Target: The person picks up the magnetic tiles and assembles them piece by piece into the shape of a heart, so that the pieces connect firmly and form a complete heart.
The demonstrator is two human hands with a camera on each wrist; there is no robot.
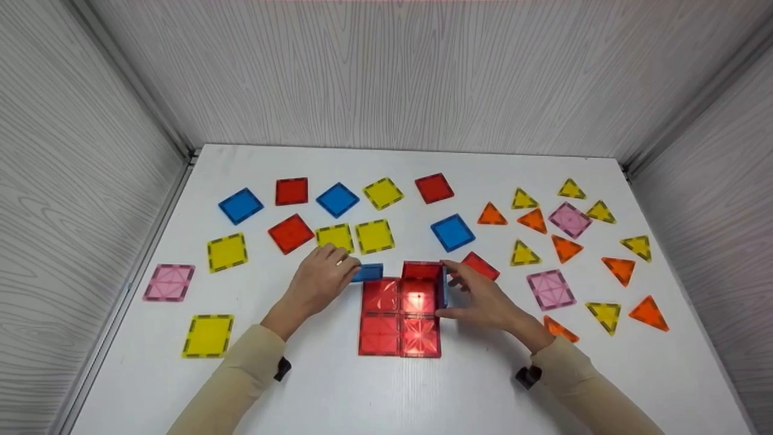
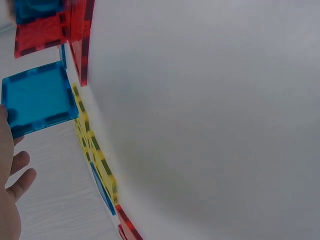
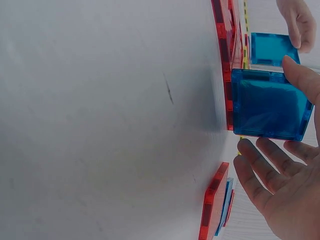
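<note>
Several red square magnetic tiles [image 1: 380, 335] lie joined as a flat base. A red tile [image 1: 422, 270] stands upright along its far right edge. Beside it, a blue magnetic tile [image 3: 272, 105] stands on the base's right edge. My right hand [image 1: 486, 300] holds that tile between thumb and fingers, the thumb at its near edge. My left hand [image 1: 320, 279] pinches another blue magnetic tile [image 2: 40, 97] by its outer side. That tile is held upright near the base's far left corner, apart from the standing red tile.
Loose yellow [image 1: 227, 252], red [image 1: 291, 191] and blue square tiles [image 1: 241, 206] lie behind and to the left. Yellow triangles [image 1: 604, 316], orange triangles [image 1: 649, 313] and pink squares [image 1: 551, 290] are spread at the right. A red tile [image 1: 481, 266] lies just behind my right hand.
</note>
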